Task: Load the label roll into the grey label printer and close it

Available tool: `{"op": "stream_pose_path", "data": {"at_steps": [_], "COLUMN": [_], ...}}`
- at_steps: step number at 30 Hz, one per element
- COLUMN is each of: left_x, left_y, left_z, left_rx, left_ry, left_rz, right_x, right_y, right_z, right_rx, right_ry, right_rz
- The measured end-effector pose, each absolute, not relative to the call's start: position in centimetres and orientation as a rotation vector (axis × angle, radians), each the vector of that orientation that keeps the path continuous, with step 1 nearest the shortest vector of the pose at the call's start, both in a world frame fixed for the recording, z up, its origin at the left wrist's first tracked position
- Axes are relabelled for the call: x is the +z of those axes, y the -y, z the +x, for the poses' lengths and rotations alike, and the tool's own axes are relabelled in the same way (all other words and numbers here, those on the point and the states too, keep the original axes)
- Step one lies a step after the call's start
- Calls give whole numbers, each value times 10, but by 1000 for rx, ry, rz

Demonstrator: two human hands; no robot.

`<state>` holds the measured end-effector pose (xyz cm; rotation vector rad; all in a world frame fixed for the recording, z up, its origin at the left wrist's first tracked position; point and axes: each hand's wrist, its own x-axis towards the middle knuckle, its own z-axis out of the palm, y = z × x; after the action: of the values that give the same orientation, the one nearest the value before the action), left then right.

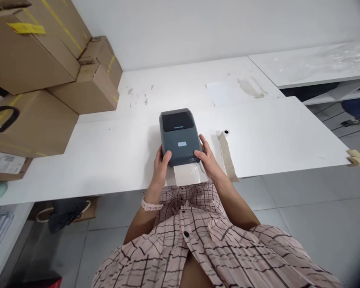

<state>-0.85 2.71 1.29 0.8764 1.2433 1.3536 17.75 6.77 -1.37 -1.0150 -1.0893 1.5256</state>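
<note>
A dark grey label printer (180, 138) with a black window on its top is on the white table, close to the front edge. Out of its near side comes a strip of white label paper (186, 176). My left hand (161, 166) grips the printer's left near corner, thumb on top and fingers along the side. On the right near corner, my right hand (208, 160) holds it the same way, with the index finger stretched along the side. Just right of that hand lies a small paper roll (226, 133), and a beige strip (228, 158) runs from it past the table's edge.
Cardboard boxes (63, 80) with yellow tape are stacked at the left. A white sheet (217, 94) lies toward the back of the table (273, 136). A tan guard (357, 157) covers the table's right corner. A dark bag (64, 214) is below at the left.
</note>
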Motion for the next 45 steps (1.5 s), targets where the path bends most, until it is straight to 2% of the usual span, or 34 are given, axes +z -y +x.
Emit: {"op": "stream_pose_path", "data": {"at_steps": [10,15,17,21,23,29,34,39,42,45], "left_x": [-9,-4,0,-8,-15,7,30,15,4,3], "left_y": [-28,-31,-21,24,45,45,32,42,43,33], "left_z": [-2,-6,-6,4,10,13,7,-7,-16,-17], "left_rx": [1489,1459,1425,1375,1394,1023,1038,930,1051,1431], "left_ry": [-1363,-1329,-1337,-1564,-1665,-1283,-1253,-1278,-1402,-1617], "left_rz": [904,946,965,949,889,695,765,957,1017,990], "right_x": [-24,-27,-18,10,20,28,33,41,46,50], "right_y": [-62,-62,-59,-47,-44,-44,-46,-47,-48,-51], "right_z": [179,178,178,175,171,157,152,153,149,144], "right_rx": [1454,1377,1213,566,380,279,237,179,128,86], "right_ry": [1205,1289,1408,1766,1923,1981,2010,2087,2131,2146], "right_rz": [-998,-1020,-1068,-1074,-992,-1045,-1061,-1062,-1054,-1041]}}
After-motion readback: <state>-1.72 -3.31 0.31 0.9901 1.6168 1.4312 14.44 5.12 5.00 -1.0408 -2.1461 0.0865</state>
